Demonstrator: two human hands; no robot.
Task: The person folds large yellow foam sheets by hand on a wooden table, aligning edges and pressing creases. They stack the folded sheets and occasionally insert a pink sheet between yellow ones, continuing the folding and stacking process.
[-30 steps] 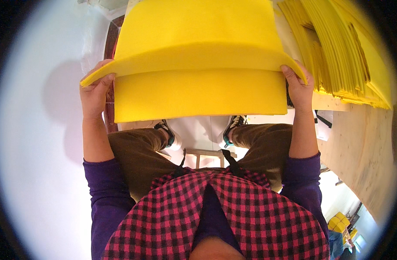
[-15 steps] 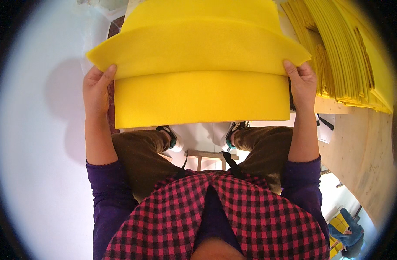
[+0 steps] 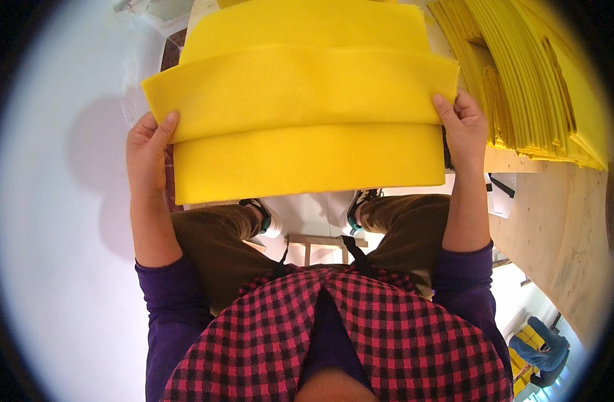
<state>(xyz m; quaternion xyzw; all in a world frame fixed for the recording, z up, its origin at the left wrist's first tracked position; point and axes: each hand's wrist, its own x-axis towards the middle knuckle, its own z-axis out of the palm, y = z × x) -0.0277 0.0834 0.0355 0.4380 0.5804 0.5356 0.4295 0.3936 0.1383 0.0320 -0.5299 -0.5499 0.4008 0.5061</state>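
A yellow felt-like fabric sheet point(image 3: 300, 90) stretches across in front of me, held by its near corners. My left hand point(image 3: 148, 151) pinches the left end, thumb on top and fingers out of sight underneath. At the right end my right hand point(image 3: 465, 130) grips the same way. Below the sheet lies more yellow fabric point(image 3: 307, 164), flat, with its near edge facing me. The held sheet's lower edge curves over it and covers its middle. Whether the two layers are joined is hidden.
Tall rows of folded yellow fabric point(image 3: 521, 80) are stacked on a wooden table point(image 3: 548, 228) at the right. A white wall point(image 3: 59, 221) runs along my left. Between my feet is a small wooden stool or frame point(image 3: 310, 242). Someone in blue point(image 3: 545, 352) shows at the lower right.
The held sheet's lower edge has come slightly toward me, and its right end has drawn inward. Both hands keep their hold, the right shifting a little.
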